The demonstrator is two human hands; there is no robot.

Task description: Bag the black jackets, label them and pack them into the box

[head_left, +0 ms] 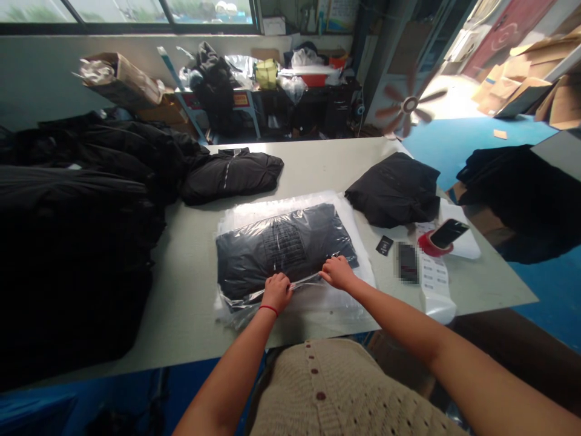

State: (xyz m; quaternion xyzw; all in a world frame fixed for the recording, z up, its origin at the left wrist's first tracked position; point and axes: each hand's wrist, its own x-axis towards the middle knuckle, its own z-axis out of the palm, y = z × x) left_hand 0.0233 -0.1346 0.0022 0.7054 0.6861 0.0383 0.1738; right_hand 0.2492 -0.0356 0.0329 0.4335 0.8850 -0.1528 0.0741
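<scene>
A folded black garment (281,251) lies inside a transparent plastic bag (295,280) on a white sheet (358,275) on the pale table (190,290). My left hand (276,292), with a red string on its wrist, pinches the bag's near edge. My right hand (338,272) grips the same edge a little further right, close to the left hand. The plastic is stretched between them across the front of the garment. A printed label shows faintly through the bag.
Black garments lie heaped at the table's left (77,206). Folded black garments (231,175) (393,189) lie beyond the bag. At right are a phone (448,234), a red tape roll (427,244), a blurred device (407,262), and a label strip (434,284). Cardboard (521,85) stands behind.
</scene>
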